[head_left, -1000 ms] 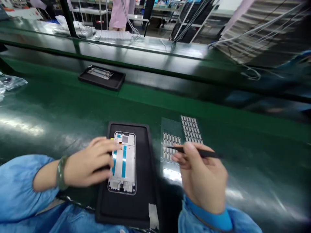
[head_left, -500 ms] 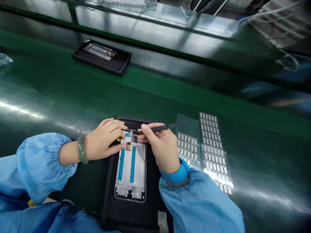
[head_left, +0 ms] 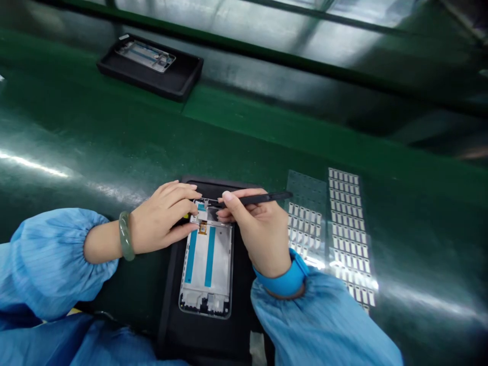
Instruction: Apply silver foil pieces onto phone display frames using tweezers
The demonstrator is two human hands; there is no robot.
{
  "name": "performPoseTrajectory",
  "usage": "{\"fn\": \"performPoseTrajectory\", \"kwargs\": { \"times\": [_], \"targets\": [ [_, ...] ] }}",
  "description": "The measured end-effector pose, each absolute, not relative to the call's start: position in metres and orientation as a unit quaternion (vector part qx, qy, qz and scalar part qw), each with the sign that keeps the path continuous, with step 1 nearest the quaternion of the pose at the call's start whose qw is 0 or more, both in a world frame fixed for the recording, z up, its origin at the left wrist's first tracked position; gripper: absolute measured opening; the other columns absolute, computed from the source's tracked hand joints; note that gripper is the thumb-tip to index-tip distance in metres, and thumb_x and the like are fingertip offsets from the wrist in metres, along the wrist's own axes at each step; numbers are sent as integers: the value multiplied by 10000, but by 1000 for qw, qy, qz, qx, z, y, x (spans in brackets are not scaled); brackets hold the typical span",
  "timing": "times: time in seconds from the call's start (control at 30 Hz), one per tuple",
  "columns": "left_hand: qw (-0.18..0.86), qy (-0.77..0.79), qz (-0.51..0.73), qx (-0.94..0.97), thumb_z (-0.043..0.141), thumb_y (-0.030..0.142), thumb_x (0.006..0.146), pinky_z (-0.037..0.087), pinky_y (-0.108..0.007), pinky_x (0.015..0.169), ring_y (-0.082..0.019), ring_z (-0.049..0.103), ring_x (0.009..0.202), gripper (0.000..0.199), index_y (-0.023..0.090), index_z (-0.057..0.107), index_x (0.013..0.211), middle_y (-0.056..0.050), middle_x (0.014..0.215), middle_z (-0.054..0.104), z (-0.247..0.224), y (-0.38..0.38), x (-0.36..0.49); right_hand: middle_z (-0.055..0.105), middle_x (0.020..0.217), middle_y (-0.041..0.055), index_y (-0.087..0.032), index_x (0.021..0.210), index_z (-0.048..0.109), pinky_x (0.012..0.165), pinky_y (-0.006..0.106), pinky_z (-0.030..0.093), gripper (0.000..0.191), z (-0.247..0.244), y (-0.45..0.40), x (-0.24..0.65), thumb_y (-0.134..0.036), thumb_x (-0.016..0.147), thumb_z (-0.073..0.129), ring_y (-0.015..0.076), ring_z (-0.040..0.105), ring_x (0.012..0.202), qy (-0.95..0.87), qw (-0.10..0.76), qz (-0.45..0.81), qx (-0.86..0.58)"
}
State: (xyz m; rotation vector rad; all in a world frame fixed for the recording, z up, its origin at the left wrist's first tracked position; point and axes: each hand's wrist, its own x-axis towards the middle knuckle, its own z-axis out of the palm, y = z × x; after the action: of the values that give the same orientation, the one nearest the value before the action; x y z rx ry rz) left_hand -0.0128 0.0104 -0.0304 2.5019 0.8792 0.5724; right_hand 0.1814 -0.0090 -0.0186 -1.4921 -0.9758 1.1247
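Observation:
A silvery phone frame [head_left: 201, 259] with two blue strips and a small orange flex part lies on a black tray [head_left: 244, 325]. My left hand [head_left: 168, 218], with a green bangle at the wrist, holds the frame's upper left corner. Its thumb presses on the left side and its curved fingers reach the top edge. In my right hand [head_left: 259, 223], closed in a pinch, are black tweezers [head_left: 263, 197]. Their tip points left at the top of the frame, close to my left fingertips. Whether a small part is between the tips I cannot make out.
Right of the tray lie two clear sheets with rows of small pale pieces: a shorter-filled sheet [head_left: 305, 223] and a fuller sheet [head_left: 347, 213]. A second black tray [head_left: 179, 76] with another phone frame [head_left: 147, 56] stands at the back left. The table [head_left: 125, 137] is green and shiny.
The view has shifted, so the back tray sits higher and the sheets farther right. Both hands keep their places at the top of the frame, the tweezers still in my right hand.

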Motion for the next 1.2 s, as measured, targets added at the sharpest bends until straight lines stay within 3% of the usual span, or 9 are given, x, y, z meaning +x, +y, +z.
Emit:
{"fn": "performPoseTrajectory", "kwargs": {
  "times": [1.2],
  "targets": [
    [201,298,220,907,568,245,887,375,-478,1049,-259,470,1229,128,139,555,958,-127,1165,574,-29,12,-14,669,543,-12,-172,755,586,481,213,577,266,-14,-13,178,-407,740,710,150,679,494,-417,475,425,-648]
  ]
}}
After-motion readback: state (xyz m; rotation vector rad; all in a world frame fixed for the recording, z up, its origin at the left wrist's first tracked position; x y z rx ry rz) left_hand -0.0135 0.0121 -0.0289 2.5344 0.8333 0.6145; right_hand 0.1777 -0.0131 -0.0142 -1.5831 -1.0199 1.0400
